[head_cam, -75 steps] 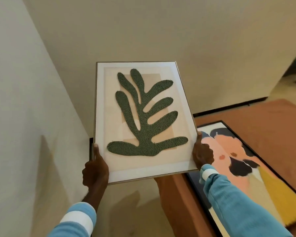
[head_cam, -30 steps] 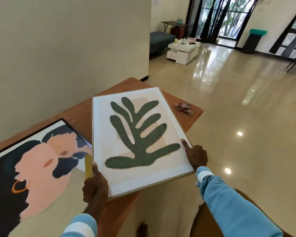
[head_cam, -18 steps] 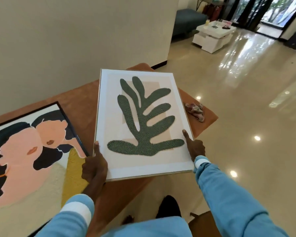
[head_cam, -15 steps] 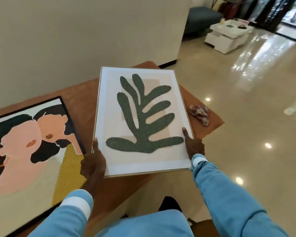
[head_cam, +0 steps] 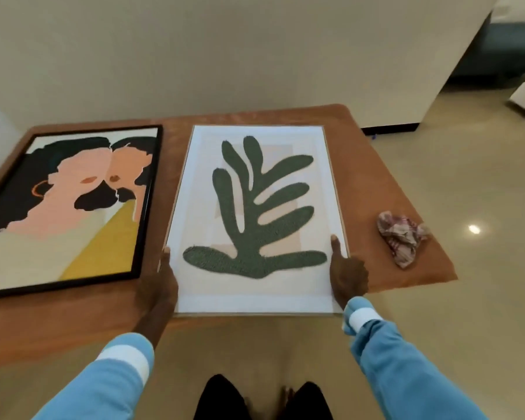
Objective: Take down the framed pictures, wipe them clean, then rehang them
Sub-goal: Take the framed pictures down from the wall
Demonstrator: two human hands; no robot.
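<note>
A light-framed picture of a green leaf (head_cam: 256,213) lies face up on the brown table (head_cam: 373,174), its near edge at the table's front edge. My left hand (head_cam: 158,283) grips its lower left edge with the thumb on top. My right hand (head_cam: 346,274) grips the lower right edge, thumb laid on the white border. To the left lies a black-framed picture of two faces (head_cam: 70,204), flat on the same table. A crumpled pink-and-white cloth (head_cam: 402,241) rests on the table to the right of the leaf picture.
A plain beige wall (head_cam: 225,56) rises behind the table. Glossy floor (head_cam: 482,207) spreads to the right, with a dark sofa (head_cam: 509,53) and a white low table far back. My feet show below the table's front edge.
I have turned from the wall to the table with the leaf picture in both hands. It has come down from tilted in the air to flat over the table beside the black-framed picture.
</note>
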